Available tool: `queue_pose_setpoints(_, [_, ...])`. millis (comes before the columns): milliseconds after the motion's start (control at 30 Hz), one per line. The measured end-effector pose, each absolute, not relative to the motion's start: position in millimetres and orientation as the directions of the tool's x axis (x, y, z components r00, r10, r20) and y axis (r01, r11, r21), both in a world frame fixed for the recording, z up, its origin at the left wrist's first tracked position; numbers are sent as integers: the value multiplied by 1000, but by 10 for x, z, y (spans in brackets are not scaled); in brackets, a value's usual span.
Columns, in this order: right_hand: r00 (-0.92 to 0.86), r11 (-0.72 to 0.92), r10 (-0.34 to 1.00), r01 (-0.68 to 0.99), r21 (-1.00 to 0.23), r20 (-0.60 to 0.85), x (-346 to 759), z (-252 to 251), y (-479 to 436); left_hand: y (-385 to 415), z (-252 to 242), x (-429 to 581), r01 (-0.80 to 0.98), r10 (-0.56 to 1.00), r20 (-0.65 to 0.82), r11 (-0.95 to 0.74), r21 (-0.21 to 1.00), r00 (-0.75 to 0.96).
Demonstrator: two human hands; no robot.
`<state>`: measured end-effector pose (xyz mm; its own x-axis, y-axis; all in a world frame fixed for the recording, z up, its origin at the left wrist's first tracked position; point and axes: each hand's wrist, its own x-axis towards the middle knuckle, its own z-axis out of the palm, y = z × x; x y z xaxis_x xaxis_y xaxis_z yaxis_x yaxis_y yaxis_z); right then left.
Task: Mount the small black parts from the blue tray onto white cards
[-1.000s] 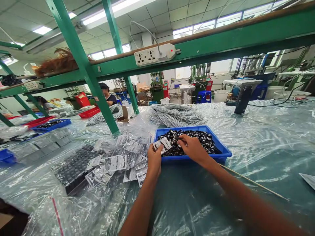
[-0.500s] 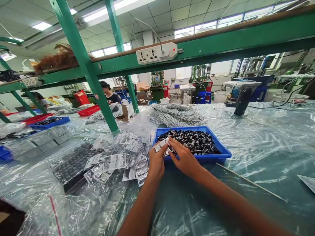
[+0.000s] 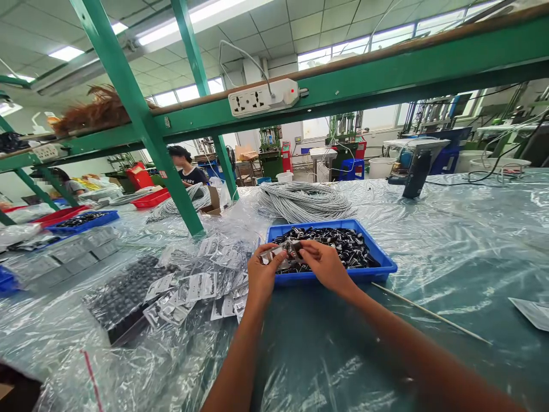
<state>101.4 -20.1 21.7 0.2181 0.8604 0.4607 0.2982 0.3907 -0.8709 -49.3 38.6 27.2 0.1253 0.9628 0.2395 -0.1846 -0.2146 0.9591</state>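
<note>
A small clear plastic packet [image 3: 271, 255] with a whitish printed side and something dark in it is held over the near edge of a blue tray [image 3: 343, 276]. My left hand [image 3: 261, 280] is closed on its left end, thumb on top. With thumb and fingertips together, my right hand [image 3: 329, 268] pinches its right end, where a dark piece shows; fine details are too small to make out. Small black parts with shiny metal bits [image 3: 343, 246] fill the tray. To the left of my hands lies a loose heap of similar flat packets [image 3: 201, 286].
Left of the heap sits a block of dark round pieces under clear plastic [image 3: 124, 294]. A coil of grey cable [image 3: 302, 201] lies behind the tray, a thin stick [image 3: 429, 312] to its right. A green frame post [image 3: 175, 186] rises behind. A person [image 3: 191, 170] sits beyond.
The packet has tilted flatter, and my right hand has shifted from fingers laid over it to a pinch at its right end. The whole view has shifted slightly.
</note>
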Motion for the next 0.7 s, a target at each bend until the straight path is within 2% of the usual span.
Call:
queue_pose_setpoints(67, [284, 347, 825, 426, -835, 488, 1153, 251, -131, 451, 299, -582, -27, 956, 291, -292, 956, -47])
queue_pose_setpoints(133, [312, 278, 760, 636, -720, 570, 1332, 355, -110, 515, 340, -698, 144, 898, 379, -354, 924, -225])
queue_pose_setpoints(200, [294, 198, 698, 797, -570, 653, 1562, 509, -172, 572, 390, -820, 312, 781, 511, -415, 854, -358])
queue_pose_setpoints(267, [276, 105, 709, 869, -484, 649, 1838, 639, -341, 617, 436, -918, 458, 630, 650, -469, 755, -425])
queue_pose_setpoints(333, [255, -18, 829, 901, -433, 497, 2119, 657, -627, 639, 466, -957, 561, 516, 754, -510, 652, -407])
queue_pose_setpoints(400, [202, -112, 947, 937, -332, 250, 2330, 529, -1013, 626, 474, -920, 635, 458, 826, -541, 551, -327])
queue_pose_setpoints(467, [170, -145, 979, 969, -200, 112, 2410, 315, -1440, 574, 467, -825, 678, 417, 886, -593, 434, -203])
queue_pose_setpoints(567, [174, -166, 982, 980, -106, 78, 2353, 57, -1955, 469, 447, -660, 615, 379, 925, -720, 320, -37])
queue_pose_setpoints(700, [320, -309, 935, 947, -91, 155, 2481, 131, -2343, 423, 403, -482, 421, 421, 904, -835, 355, 74])
